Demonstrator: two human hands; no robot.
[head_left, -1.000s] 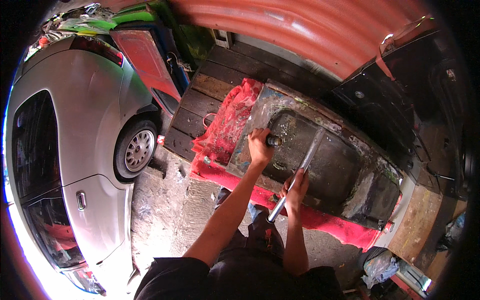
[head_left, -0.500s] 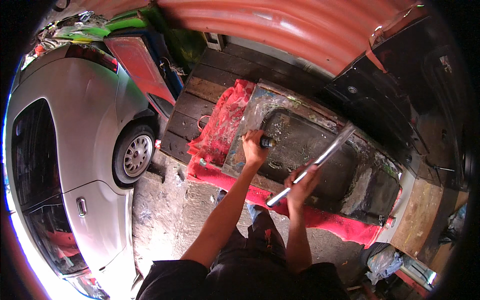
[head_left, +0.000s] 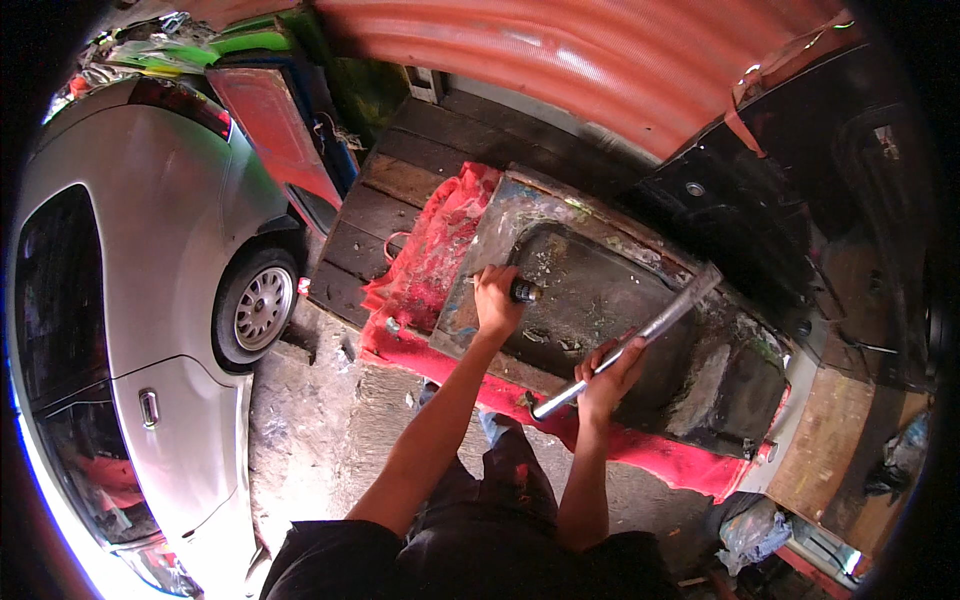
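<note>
A worn, dark metal panel (head_left: 640, 345) with a sunken middle and chipped paint lies on a red cloth (head_left: 430, 250). Over its left end, my left hand (head_left: 495, 300) is closed around a short black tool handle (head_left: 525, 291); the handle's tan-tipped end points right, and most of the tool is hidden by my fingers. My right hand (head_left: 606, 382) grips a silver metal pipe (head_left: 660, 322) near its lower end. The pipe slants up and right across the panel, its lower end close to the panel's near edge.
Dark wooden planks (head_left: 390, 178) support the cloth. A silver car (head_left: 160, 260) stands at the left, with a red panel (head_left: 270, 125) leaning near its rear. Orange corrugated sheeting (head_left: 560, 65) rises behind. Large black panels (head_left: 770, 190) and a wooden board (head_left: 825, 435) lie right.
The pipe's far end has swung down and to the right, and its blur is gone. My left hand keeps its hold on the handle. The whole view has shifted slightly.
</note>
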